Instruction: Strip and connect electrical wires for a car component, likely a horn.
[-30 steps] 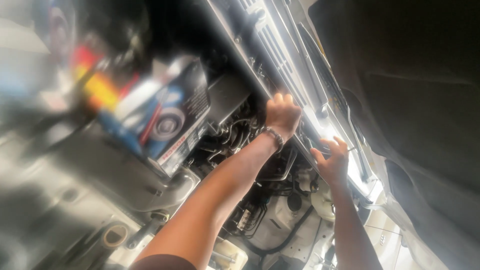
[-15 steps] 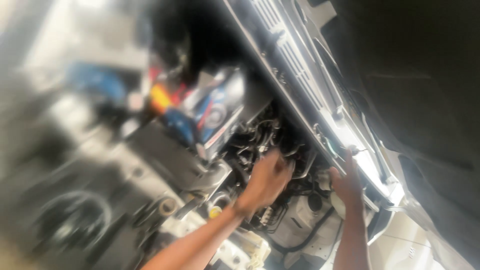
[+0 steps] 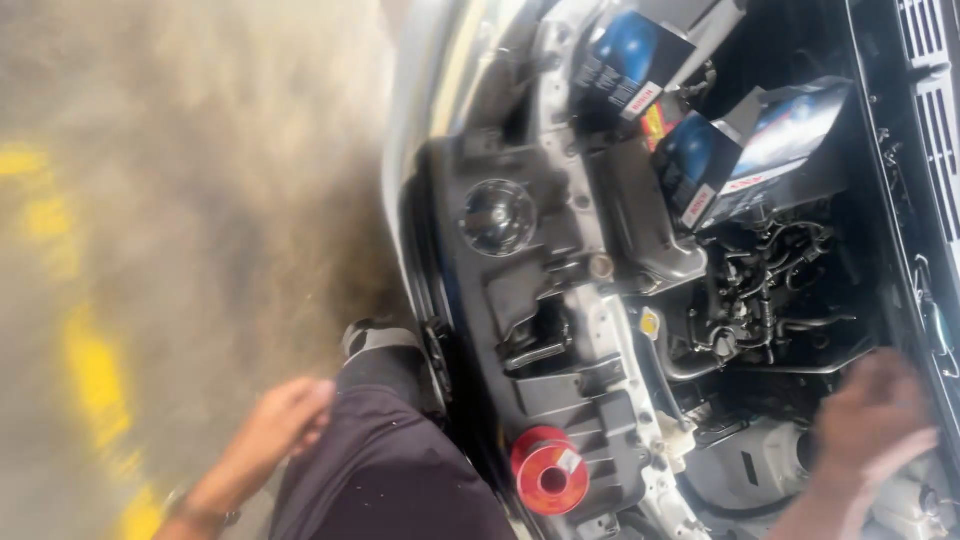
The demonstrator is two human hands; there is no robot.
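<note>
Two hands apart — right hand (image 3: 872, 418), blurred, grip unclear, over the engine bay (image 3: 760, 290) at 4 o'clock; left hand (image 3: 285, 415) hangs loosely curled, empty, at 8.

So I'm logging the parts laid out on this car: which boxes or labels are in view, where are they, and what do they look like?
First box: rectangular carton, dark with a blue picture, at the top of the engine bay.
Second box: similar dark-and-blue carton with a pale flap, just right of and below the first, over the engine.
Yellow label: small tag beside the hoses, mid-bay.
No screens or signs show.
</note>
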